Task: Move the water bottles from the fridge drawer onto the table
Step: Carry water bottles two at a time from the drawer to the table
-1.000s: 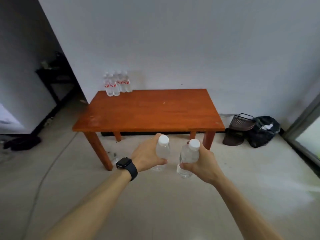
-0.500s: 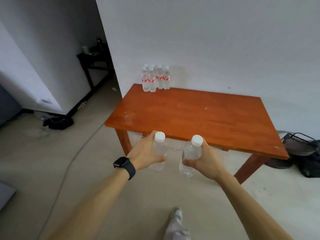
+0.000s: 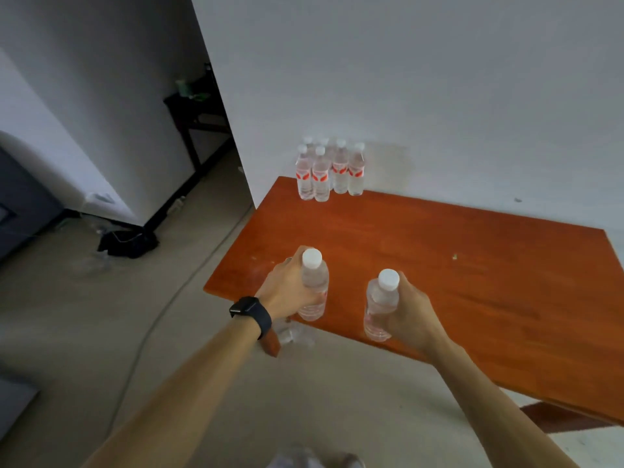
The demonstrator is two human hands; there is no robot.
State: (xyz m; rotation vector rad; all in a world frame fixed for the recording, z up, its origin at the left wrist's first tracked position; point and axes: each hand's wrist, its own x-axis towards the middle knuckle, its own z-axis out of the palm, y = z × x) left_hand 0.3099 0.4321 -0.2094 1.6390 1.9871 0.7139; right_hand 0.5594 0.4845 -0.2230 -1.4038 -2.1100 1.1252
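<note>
Now left hand [image 3: 287,285] grips left bottle [image 3: 314,290], right hand [image 3: 410,312] grips right bottle [image 3: 380,307], above table [image 3: 472,282].

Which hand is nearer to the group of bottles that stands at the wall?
Left. The left hand, holding a bottle, is almost straight in front of the group of bottles. The right hand, with its own bottle, is lower and further right.

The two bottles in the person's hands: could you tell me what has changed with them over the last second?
The person has walked up to the table. The left hand and right hand, earlier short of its near edge, now carry the left bottle and right bottle over the tabletop. Both grips are unchanged, nothing released. The cluster of bottles stays at the far corner.
</note>
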